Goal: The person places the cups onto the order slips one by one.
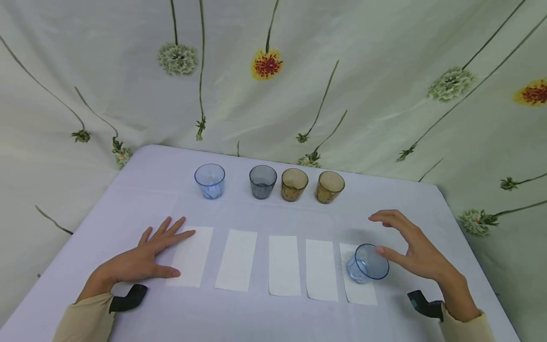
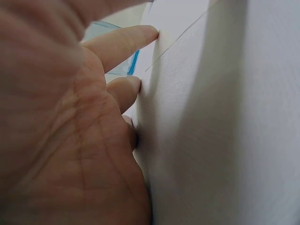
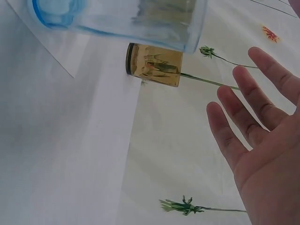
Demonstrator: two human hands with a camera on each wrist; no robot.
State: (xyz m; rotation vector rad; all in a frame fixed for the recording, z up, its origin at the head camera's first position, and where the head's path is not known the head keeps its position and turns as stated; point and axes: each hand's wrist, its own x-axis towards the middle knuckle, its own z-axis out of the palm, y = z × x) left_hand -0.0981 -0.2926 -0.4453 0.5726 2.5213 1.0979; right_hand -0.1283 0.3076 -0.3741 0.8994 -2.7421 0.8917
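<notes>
A light blue glass (image 1: 368,264) stands upright on the rightmost white paper (image 1: 362,295). My right hand (image 1: 416,247) is just right of it, fingers spread and apart; whether the thumb touches the rim I cannot tell. In the right wrist view the glass (image 3: 117,18) is above and left of the hand (image 3: 267,140), clear of the four fingers. My left hand (image 1: 143,259) rests with spread fingers at the leftmost paper (image 1: 192,256), index fingertip and thumb on its left part. The left wrist view shows the palm (image 2: 79,126) with fingertips against the table surface.
Along the back stand a blue glass (image 1: 210,181), a grey glass (image 1: 262,182) and two amber glasses (image 1: 294,185). Three more white papers (image 1: 236,260) lie in a row between the outer ones. A flowered cloth (image 1: 384,95) hangs behind the table.
</notes>
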